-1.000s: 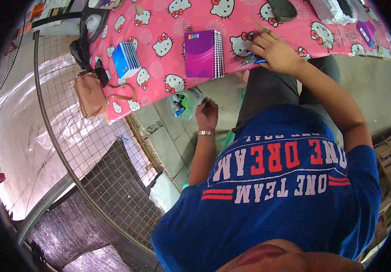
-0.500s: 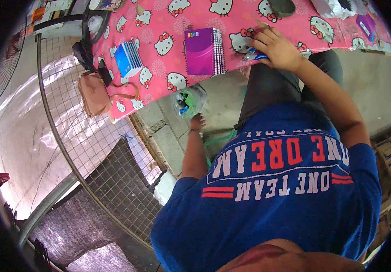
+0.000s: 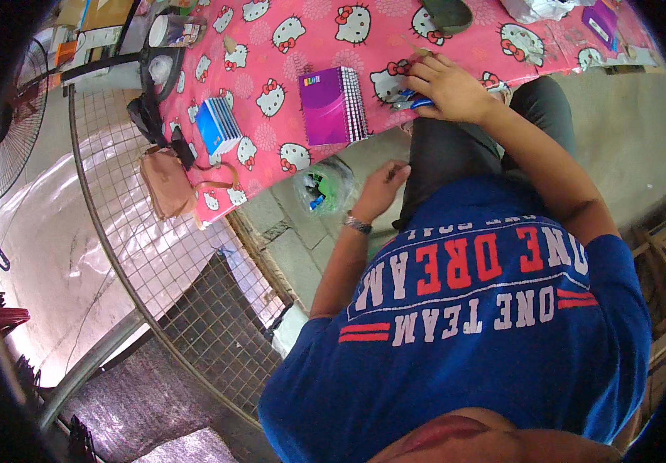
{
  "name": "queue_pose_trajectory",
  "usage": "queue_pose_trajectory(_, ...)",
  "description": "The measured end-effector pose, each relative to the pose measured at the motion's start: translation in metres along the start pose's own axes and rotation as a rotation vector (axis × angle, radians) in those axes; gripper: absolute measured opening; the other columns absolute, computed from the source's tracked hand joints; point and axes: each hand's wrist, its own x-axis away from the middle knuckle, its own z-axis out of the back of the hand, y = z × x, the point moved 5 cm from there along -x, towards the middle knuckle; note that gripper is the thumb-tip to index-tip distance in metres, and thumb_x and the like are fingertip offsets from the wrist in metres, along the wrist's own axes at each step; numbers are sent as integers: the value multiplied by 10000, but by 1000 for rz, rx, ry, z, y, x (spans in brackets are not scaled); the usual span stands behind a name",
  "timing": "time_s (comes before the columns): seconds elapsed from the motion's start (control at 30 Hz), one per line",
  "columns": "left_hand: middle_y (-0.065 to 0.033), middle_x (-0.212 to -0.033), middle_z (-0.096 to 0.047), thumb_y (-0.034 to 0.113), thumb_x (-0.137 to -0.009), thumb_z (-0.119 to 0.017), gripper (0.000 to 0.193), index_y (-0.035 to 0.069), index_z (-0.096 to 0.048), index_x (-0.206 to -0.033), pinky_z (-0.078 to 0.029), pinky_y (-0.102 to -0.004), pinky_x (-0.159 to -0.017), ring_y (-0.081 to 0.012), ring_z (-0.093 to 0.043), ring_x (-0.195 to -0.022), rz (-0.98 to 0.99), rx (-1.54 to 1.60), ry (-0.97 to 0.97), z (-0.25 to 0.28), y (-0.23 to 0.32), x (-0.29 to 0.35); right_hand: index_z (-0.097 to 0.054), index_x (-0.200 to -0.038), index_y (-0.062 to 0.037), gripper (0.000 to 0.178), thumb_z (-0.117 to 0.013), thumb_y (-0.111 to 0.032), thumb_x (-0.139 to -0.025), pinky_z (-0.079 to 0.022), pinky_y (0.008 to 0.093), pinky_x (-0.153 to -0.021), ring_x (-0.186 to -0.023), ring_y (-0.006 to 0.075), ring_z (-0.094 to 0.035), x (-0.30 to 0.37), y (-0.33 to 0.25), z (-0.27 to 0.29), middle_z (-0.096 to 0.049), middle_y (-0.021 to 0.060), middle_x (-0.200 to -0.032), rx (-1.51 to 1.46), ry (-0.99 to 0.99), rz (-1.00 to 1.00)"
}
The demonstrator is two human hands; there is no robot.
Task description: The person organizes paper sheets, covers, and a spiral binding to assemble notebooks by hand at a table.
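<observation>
The left hand [image 3: 380, 189] hung below the table edge, a watch [image 3: 357, 224] on its wrist, fingers loosely curled and touching a clear bag [image 3: 324, 187] of small green and blue items. Whether the fingers pinched the bag or only brushed it could not be told. The bag sat just under the overhang of the pink tablecloth [image 3: 287, 69], in front of the person's dark-trousered knee.

Farther up, the right hand [image 3: 449, 89] lay on the table near its front edge, fingers bent over a small blue thing [image 3: 412, 100] (only its tip showed past the fingers, too small to identify). The hand pressed down on it; a closed grasp could not be confirmed.

Just left of that hand lay a purple notebook [image 3: 333, 104], pages stacked thick along its right side. Farther left, near the table's corner, sat a smaller blue notebook [image 3: 217, 127]. A tan bag [image 3: 165, 181] hung off that corner beside a wire mesh panel [image 3: 155, 255].

At the far edge of the table rested a dark oval case [image 3: 445, 14], and toward the far right a purple box [image 3: 601, 19]. A standing fan [image 3: 16, 116] stood at the far left.
</observation>
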Motion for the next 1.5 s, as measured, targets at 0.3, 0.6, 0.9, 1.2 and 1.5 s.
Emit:
queue_pose_trajectory(0.3, -165, -1262, -579, 179, -797, -768, 182, 67, -638, -859, -380, -420, -1019, -308, -508, -1187, -666, -575, 779, 115, 127, -4, -526, -1183, -128, 524, -715, -264, -714, -384, 453, -934, -1133, 294, -502, -12, -40, 0, -533, 94, -1139, -277, -51, 37)
queue_pose_trajectory(0.6, -212, -1514, -333, 177, -730, -817, 266, 91, -608, -871, -223, -474, -1142, -411, -238, -1418, -469, -466, 581, 113, 96, -34, -548, -1150, -132, 518, -750, -336, -719, -373, 462, -915, -1094, 286, -515, -16, -58, -20, -529, 85, -1110, -439, -34, 53)
queue_pose_trajectory(0.9, -224, -1514, -326, 207, -750, -795, 251, 91, -618, -885, -234, -514, -1125, -456, -251, -1402, -522, -433, 551, 117, 88, -35, -560, -1145, -132, 437, -713, -307, -774, -377, 465, -925, -1100, 290, -515, -20, -61, -27, -526, 97, -1101, -438, -102, 26)
queue_pose_trajectory(1.2, -224, -1519, -317, 210, -732, -808, 276, 97, -610, -887, -227, -514, -1130, -460, -237, -1405, -513, -458, 554, 116, 91, -34, -578, -1110, -65, 303, -552, -308, -930, -481, 503, -764, -898, 394, -630, -30, -67, -28, -614, 205, -981, -720, -532, -201)
queue_pose_trajectory(1.5, -238, -1518, -312, 153, -658, -834, 375, 96, -547, -892, -243, -501, -1131, -444, -262, -1400, -502, -552, 561, 111, 98, -32, -618, -1073, -105, 398, -732, -326, -762, -431, 456, -893, -1030, 306, -582, -25, -57, -5, -604, 117, -1052, -388, -222, -137)
